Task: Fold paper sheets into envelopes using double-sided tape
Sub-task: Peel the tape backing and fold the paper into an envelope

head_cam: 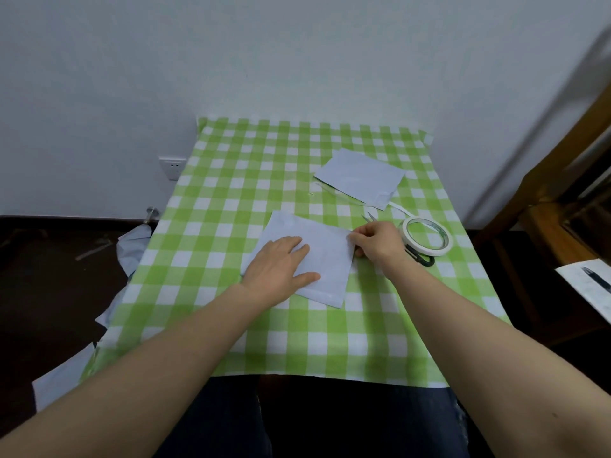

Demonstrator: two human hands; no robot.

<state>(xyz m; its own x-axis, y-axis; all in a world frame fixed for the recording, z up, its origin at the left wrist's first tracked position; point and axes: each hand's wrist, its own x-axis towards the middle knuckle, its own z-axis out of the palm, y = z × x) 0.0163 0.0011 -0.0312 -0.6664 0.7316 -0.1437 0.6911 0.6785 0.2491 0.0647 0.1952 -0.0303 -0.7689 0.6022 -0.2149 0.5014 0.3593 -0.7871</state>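
The folded sheet (325, 259) lies in the middle of the table (231, 180). My left hand (281, 262) presses it flat with straight fingers. My right hand (377, 241) pinches its right edge. I judge this envelope is not yet sealed. The second sheet (360, 176), near the far right corner, looks finished.

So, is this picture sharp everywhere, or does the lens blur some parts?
Head view: light soft and even, only faint shadows beside the left hand on the folded paper; centre sharp; the wooden furniture at the right edge smeared and bent by the wide lens; slight shine inside the tape roll.
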